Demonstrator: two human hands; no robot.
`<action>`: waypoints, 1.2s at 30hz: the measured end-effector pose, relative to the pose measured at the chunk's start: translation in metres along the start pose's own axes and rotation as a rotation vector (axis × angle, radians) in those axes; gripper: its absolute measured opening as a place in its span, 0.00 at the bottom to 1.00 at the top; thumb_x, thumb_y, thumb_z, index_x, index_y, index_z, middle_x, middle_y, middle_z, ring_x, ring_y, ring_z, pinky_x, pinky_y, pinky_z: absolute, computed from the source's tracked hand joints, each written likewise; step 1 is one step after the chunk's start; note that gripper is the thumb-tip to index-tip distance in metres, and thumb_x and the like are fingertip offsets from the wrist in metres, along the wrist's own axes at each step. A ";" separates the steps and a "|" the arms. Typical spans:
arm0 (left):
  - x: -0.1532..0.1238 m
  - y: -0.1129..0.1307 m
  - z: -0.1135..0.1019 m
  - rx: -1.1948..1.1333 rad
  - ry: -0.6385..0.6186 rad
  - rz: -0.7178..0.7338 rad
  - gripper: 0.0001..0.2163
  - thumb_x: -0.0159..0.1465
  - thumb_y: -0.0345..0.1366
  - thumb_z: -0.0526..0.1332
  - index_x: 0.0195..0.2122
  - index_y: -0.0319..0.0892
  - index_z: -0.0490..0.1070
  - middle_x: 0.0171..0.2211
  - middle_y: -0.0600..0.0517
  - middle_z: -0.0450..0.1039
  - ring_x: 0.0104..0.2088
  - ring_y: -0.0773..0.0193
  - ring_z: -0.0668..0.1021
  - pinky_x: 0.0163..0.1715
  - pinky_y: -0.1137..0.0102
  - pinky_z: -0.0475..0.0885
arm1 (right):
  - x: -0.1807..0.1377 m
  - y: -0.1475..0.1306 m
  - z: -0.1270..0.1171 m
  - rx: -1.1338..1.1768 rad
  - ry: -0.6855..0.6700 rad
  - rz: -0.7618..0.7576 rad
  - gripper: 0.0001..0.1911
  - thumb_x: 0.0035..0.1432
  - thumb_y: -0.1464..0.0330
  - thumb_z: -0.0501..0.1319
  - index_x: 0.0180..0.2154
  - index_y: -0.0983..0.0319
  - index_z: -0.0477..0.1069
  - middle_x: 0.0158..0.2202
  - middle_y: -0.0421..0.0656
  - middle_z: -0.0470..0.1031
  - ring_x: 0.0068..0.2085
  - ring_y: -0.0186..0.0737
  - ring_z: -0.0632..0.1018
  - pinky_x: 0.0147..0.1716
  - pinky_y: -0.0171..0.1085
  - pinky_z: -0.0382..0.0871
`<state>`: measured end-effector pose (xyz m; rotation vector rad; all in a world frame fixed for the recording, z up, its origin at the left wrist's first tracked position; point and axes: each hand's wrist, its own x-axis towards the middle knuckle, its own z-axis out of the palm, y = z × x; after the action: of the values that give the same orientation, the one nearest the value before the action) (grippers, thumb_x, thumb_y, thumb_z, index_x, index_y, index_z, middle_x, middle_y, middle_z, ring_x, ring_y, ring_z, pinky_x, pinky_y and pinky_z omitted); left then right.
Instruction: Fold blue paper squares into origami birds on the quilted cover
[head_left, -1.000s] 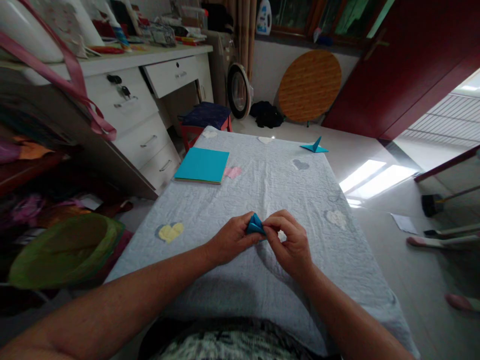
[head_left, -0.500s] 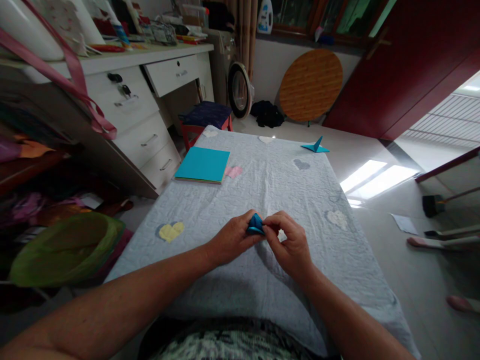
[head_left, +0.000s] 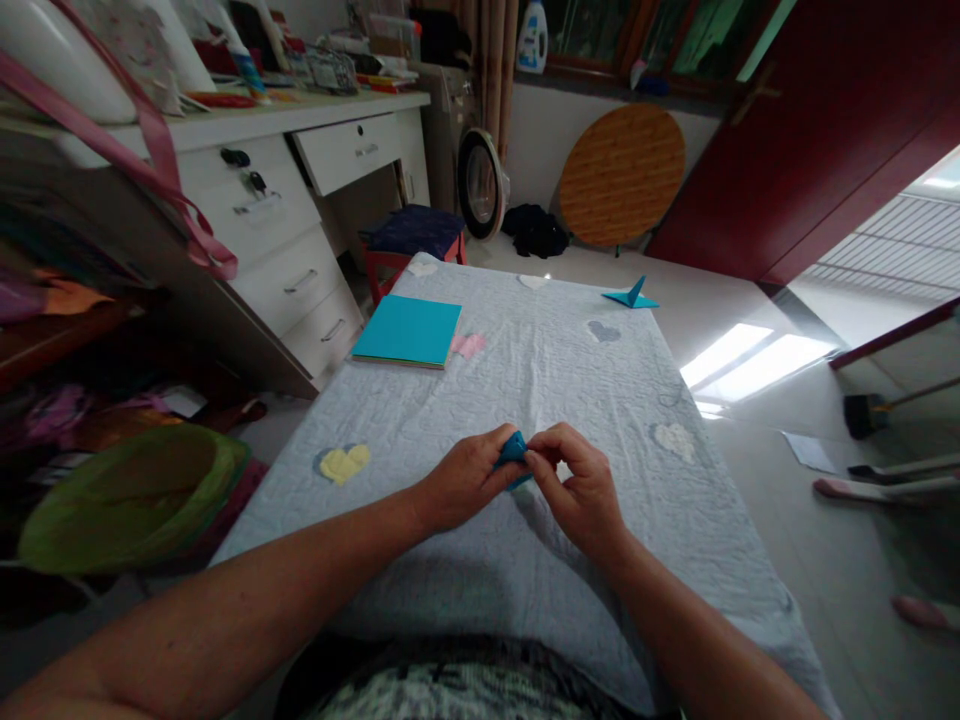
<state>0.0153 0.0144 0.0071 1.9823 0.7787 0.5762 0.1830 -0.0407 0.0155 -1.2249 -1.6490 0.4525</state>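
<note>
A small folded piece of blue paper point(head_left: 514, 449) is pinched between both my hands, just above the pale blue cloth-covered table point(head_left: 450, 400). My left hand point(head_left: 465, 478) grips its left side with curled fingers. My right hand point(head_left: 581, 485) pinches its right side with thumb and forefinger. Most of the paper is hidden by my fingers. A stack of teal square paper sheets point(head_left: 407, 332) lies at the table's far left. A finished blue folded paper figure point(head_left: 631, 296) sits at the far right corner.
A white desk with drawers point(head_left: 300, 200) stands to the left, and a green bag point(head_left: 127, 495) sits on the floor beside the table. A red stool point(head_left: 409, 240) stands beyond the table's far end. Another person's feet point(head_left: 847, 487) show at the right on the tiled floor.
My fingers have shifted slightly on the blue paper, which now shows less of its pointed top. The hands stay in the same place over the table.
</note>
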 end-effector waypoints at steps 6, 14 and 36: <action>0.000 -0.002 0.001 0.043 0.011 0.032 0.07 0.68 0.38 0.55 0.33 0.43 0.62 0.29 0.56 0.67 0.31 0.65 0.72 0.32 0.70 0.63 | -0.001 0.002 0.001 0.008 -0.012 0.013 0.04 0.60 0.73 0.61 0.36 0.59 0.70 0.28 0.37 0.68 0.27 0.32 0.71 0.28 0.32 0.66; -0.001 0.000 0.001 0.053 -0.003 0.033 0.06 0.68 0.38 0.54 0.34 0.44 0.61 0.30 0.56 0.68 0.31 0.64 0.72 0.33 0.70 0.63 | -0.001 0.001 0.001 0.022 -0.053 0.021 0.02 0.61 0.71 0.61 0.37 0.59 0.70 0.29 0.37 0.67 0.28 0.32 0.70 0.28 0.32 0.66; -0.002 0.004 0.000 0.024 -0.029 0.022 0.07 0.65 0.39 0.59 0.36 0.44 0.60 0.29 0.57 0.66 0.30 0.65 0.71 0.30 0.70 0.63 | 0.000 -0.002 -0.001 0.084 -0.039 -0.029 0.06 0.62 0.74 0.57 0.35 0.59 0.70 0.32 0.40 0.71 0.33 0.35 0.73 0.31 0.35 0.69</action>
<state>0.0152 0.0114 0.0107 2.0195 0.7501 0.5519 0.1828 -0.0418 0.0179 -1.1350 -1.6618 0.5247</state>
